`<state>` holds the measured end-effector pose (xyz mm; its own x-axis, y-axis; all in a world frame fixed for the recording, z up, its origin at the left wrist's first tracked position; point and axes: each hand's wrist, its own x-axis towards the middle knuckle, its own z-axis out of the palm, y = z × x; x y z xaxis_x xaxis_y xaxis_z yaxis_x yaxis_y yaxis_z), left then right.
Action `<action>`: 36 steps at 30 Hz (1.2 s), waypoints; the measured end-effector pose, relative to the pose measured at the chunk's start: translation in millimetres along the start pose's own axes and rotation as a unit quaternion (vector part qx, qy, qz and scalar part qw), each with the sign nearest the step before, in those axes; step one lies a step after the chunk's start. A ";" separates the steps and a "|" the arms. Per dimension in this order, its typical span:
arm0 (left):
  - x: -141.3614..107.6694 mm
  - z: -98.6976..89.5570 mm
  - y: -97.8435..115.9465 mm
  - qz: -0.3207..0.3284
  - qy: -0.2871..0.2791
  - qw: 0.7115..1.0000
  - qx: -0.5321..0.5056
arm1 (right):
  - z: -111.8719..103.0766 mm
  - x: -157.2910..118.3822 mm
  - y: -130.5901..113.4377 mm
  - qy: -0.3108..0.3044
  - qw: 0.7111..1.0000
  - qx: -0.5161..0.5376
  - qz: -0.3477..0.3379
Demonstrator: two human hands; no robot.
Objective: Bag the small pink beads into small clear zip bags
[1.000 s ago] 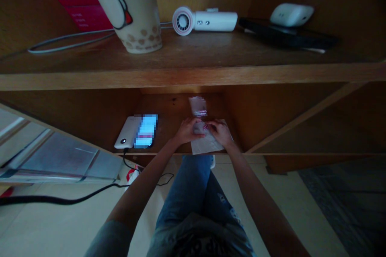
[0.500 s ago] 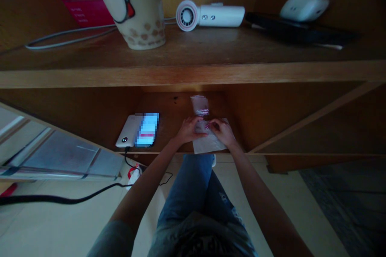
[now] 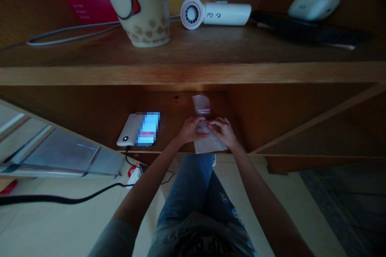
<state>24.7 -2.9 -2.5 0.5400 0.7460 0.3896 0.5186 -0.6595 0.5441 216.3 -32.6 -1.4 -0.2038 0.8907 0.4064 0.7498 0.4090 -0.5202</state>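
Both hands work low inside the wooden compartment, over a thin whitish sheet. My left hand curves its thumb and fingers around a small greyish see-through piece that looks like a plastic bag. My right hand faces it, with thumb and forefinger pinched together close to that piece. A tiny pinkish spot shows at those fingertips; its kind is too small to make out. Just beyond the hands lies a clear plastic bag with pink bits along its near end.
A white device with a black cable and a lit phone lie left of my hands. The upper shelf overhangs them, bearing a patterned cup, a white handheld fan, a white case and a dark flat object.
The pink bit at my right fingertips shows less than before. My right fingers have shifted slightly against the see-through piece. The whole view has moved a little.
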 end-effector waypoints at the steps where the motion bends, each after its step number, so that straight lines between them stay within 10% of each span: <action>1: 0.1 0.0 -0.2 -0.003 0.008 1.000 -0.006 | 0.2 0.1 0.8 0.015 1.000 0.004 0.011; 10: -1.0 -6.1 3.9 -0.027 0.080 0.995 -0.060 | 3.0 -0.2 5.1 0.019 0.997 -0.032 0.062; 36: -0.8 -4.1 2.7 -0.008 0.010 1.000 -0.011 | -2.9 -1.4 -3.2 0.001 0.999 0.034 0.005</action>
<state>23.0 -4.9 1.7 0.5179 0.7585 0.3955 0.5131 -0.6454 0.5659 216.0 -35.7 1.8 -0.1948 0.8942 0.4030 0.7067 0.4128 -0.5746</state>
